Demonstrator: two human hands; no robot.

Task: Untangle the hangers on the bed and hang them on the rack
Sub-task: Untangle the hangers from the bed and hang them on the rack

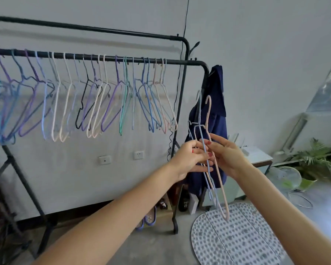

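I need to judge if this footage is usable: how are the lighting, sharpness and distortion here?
Head view: soft, even daylight; the rack casts a faint shadow on the wall. Wide-angle bending curves the rack bars and stretches both forearms. Hanging hangers at the far left smear into blur; the held hangers between left hand and right hand are fairly sharp.

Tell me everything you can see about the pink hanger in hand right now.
The pink hanger is a thin, coated-looking wire hanger, seen nearly edge-on and held upright, hook on top, its lower end low over the patterned mat. It lies against a blue hanger in a small bunch. The right hand and left hand both grip the bunch near its shoulders, right of the rack, whose rail it does not touch.
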